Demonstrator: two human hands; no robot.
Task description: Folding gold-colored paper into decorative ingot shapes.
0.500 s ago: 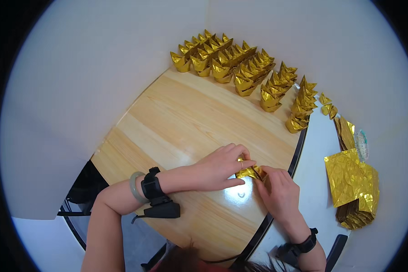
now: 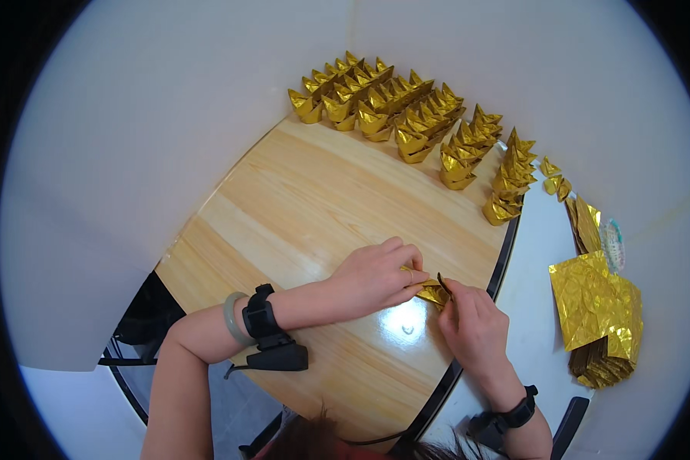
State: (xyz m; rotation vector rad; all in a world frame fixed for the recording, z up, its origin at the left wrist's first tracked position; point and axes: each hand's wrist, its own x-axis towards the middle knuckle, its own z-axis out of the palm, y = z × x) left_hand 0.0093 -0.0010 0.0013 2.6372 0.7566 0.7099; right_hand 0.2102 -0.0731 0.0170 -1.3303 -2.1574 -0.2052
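Over the table (image 2: 307,184), the fingers of the left hand (image 2: 376,280) and right hand (image 2: 475,322) pinch a small gold paper (image 2: 432,294), seemingly folding it, so the next move looks to need a gentle, steady hold.

- From my remote station, I observe a wood-grain tabletop (image 2: 299,199) beneath the left hand (image 2: 379,280), extending beyond it.
- I identify a dark edge strip (image 2: 504,261) just beside the right hand (image 2: 475,326).
- I note a white surface (image 2: 533,299) right of that hand.
- I register pale walls (image 2: 169,115) left of, right of and beyond both hands.
- I locate grey floor (image 2: 241,406) behind and left of the left hand.
- I detect a bright light reflection (image 2: 399,331) just below the left hand.
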